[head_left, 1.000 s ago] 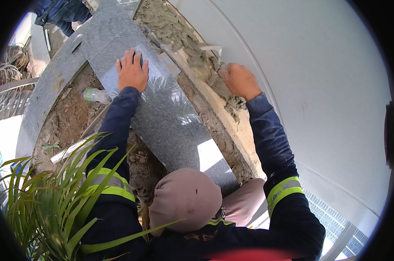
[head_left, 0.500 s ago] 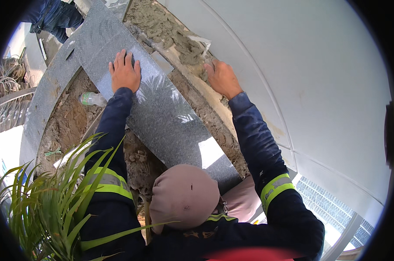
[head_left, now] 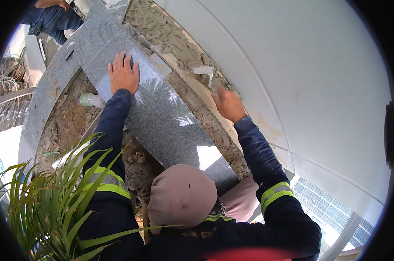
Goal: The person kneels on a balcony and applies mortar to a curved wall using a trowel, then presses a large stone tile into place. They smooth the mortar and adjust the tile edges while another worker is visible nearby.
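Note:
My left hand [head_left: 123, 75] lies with its fingers stretched out on a polished grey granite slab [head_left: 162, 117]. My right hand [head_left: 228, 105] is closed round the handle of a trowel [head_left: 203, 70], whose pale blade is over the wet mortar. That mortar [head_left: 160, 28] fills a strip between the slab and a white curved panel [head_left: 292, 69], rough and spread toward the far end. The handle is mostly covered by my fingers. A small grey piece of tile [head_left: 160, 65] sits at the slab's right edge, beside the mortar strip.
A plastic bottle [head_left: 91, 100] lies on bare soil left of the slab. Palm-like leaves [head_left: 53, 204] rise at lower left. My bent knee [head_left: 184, 195] is close to the slab's near end. Another person [head_left: 53, 19] stands at far left, near tangled cables [head_left: 10, 71].
My right hand has drawn the trowel back toward me along the mortar strip, and the mortar beyond it looks more spread. My left hand stays on the slab.

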Motion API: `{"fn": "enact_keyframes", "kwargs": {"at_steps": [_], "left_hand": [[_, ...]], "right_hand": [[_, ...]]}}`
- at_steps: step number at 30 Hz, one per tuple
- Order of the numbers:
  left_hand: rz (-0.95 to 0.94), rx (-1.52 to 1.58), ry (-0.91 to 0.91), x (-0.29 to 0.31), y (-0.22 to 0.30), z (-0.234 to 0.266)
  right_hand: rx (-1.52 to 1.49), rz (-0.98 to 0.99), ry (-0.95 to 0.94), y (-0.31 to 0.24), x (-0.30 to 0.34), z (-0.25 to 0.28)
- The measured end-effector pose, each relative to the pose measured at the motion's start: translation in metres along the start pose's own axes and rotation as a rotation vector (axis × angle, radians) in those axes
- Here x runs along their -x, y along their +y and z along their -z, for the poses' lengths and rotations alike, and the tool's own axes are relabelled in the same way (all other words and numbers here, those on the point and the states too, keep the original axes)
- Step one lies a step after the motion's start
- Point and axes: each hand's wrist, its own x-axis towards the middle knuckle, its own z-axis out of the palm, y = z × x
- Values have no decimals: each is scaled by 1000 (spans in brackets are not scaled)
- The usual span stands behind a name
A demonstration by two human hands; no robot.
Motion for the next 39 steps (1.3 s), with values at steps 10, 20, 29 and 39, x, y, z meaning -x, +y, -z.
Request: {"fn": "enact_keyframes", "kwargs": {"at_steps": [10,20,29,39], "left_hand": [[-2,-15,-18,-6,3,0],[-7,-4,-1,-2,1,-3],[-23,-26,12,-3,3,-6],[-7,-37,-5,-3,-2,0]], "right_hand": [[-121,-56,-16,18,32,25],[-242,-193,-40,16,31,-6],[-293,-203,97,25,65,-7],[-677,-395,-10,34,59,-17]]}}
